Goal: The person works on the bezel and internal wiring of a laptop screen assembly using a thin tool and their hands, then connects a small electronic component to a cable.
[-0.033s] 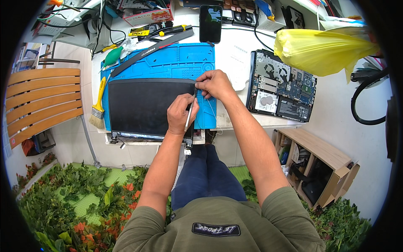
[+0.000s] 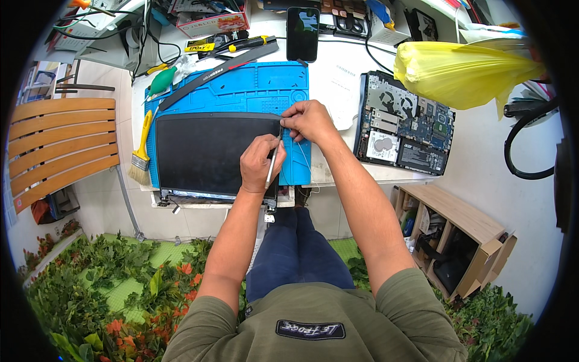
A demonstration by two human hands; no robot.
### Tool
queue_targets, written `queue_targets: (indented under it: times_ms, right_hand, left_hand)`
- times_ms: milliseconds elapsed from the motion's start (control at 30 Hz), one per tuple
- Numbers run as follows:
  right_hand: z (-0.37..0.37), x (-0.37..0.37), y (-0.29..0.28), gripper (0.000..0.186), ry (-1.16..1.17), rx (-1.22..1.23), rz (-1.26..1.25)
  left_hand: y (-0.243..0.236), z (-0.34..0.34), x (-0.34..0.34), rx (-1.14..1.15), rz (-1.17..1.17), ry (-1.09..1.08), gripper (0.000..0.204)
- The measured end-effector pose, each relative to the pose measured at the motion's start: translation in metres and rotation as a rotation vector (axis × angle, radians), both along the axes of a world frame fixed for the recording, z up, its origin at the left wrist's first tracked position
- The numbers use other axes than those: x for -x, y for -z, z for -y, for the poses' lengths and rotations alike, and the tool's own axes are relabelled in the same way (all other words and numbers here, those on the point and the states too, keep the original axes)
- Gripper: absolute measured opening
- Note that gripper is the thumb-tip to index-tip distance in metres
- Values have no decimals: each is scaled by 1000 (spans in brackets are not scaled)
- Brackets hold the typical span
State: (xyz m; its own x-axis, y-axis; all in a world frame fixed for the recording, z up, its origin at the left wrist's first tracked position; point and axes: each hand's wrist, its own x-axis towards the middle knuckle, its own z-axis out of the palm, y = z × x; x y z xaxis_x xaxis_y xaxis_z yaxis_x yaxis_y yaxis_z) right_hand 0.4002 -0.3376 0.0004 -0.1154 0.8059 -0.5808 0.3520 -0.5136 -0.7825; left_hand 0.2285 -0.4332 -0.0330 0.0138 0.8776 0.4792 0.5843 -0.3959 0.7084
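the laptop screen panel (image 2: 214, 151) lies flat and dark-face-up on the blue mat (image 2: 253, 90), which sits on the white worktop (image 2: 344, 90); its long axis runs left to right across the mat, with its right short edge at the hands and its near long edge overhanging the worktop's front lip. the left hand (image 2: 258, 163) rests on the panel's right end, its fingers wrapped round a thin metal tool (image 2: 271, 170) held like a pen, tip up toward the right edge. the right hand (image 2: 309, 120) sits at the panel's top right corner, fingers pinched narrow on what looks like a thin strip or the bezel edge; exactly what they grip is too small to tell. to do this well, i would judge the tool should stay shallow, nearly flat to the panel, sliding along the seam rather than levering, while the right hand lifts gently and evenly so nothing cracks. the left palm's weight helps keep the panel from sliding off its overhang. left of the panel lies a yellow-handled brush (image 2: 142, 148); right of it, off the mat, an opened laptop base (image 2: 404, 123); beyond its far edge, a black phone (image 2: 303, 33).
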Motion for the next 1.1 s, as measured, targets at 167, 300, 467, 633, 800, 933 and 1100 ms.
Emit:
queue_targets:
  times_ms: [167, 300, 467, 633, 800, 933, 1100]
  right_hand:
    - [0, 1, -2, 22, 2, -1, 5]
    - [0, 1, -3, 23, 0, -1, 9]
    - [0, 0, -2, 23, -12, 0, 18]
    - [1, 1, -1, 23, -23, -18, 12]
    - [16, -4, 15, 23, 42, -211, -10]
    - [61, 9, -11, 22, 94, -692, 245]
    - [92, 19, 0, 20, 153, -316, 88]
  left_hand:
    - [-1, 0, 0, 8, 6, 8, 19]
    - [0, 0, 1, 7, 1, 10, 19]
    - [0, 0, 0, -5, -7, 15, 19]
    - [1, -1, 1, -26, -43, 20, 19]
    - [1, -1, -3, -9, -5, 14, 20]
    - [-3, 2, 6, 41, 23, -4, 18]
    - [-5, 1, 3, 108, 131, 2, 16]
